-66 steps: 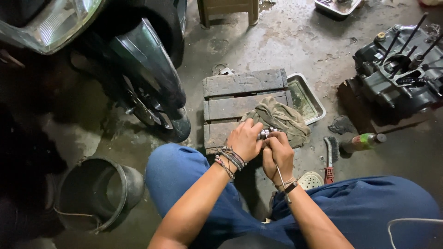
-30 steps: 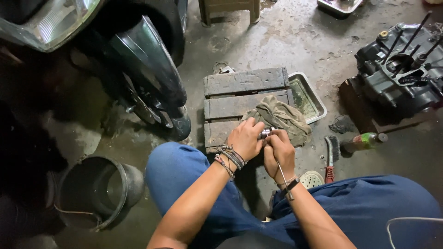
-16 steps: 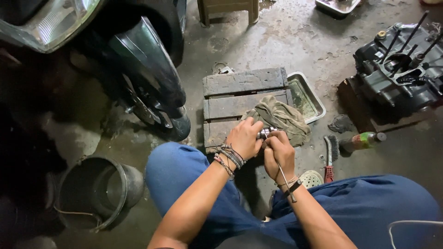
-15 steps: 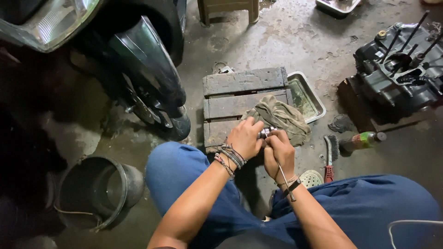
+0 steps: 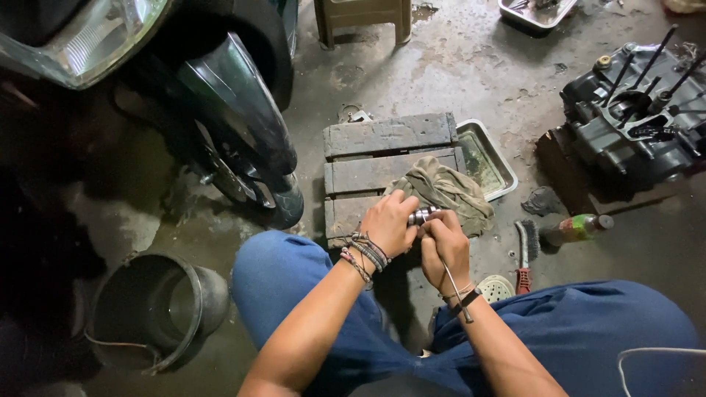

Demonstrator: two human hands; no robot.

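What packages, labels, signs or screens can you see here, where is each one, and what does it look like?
Bottle: lying on its side on the concrete floor right of the wire brush, below the engine block; slim, wrapped in a green, yellow and red label, dark cap.
No signs or screens in view.

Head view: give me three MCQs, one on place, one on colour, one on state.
1. Where is the rag?
A. on the wooden pallet
B. in the bucket
C. on the engine

2. What colour is the brush handle?
A. blue
B. red
C. white

3. How is the small metal part held?
A. lying loose on the floor
B. left hand only
C. between left hand and right hand

Answers: 1 A, the rag is draped over the planks' right end. 2 B, the handle end is red. 3 C, both hands' fingers close on it.
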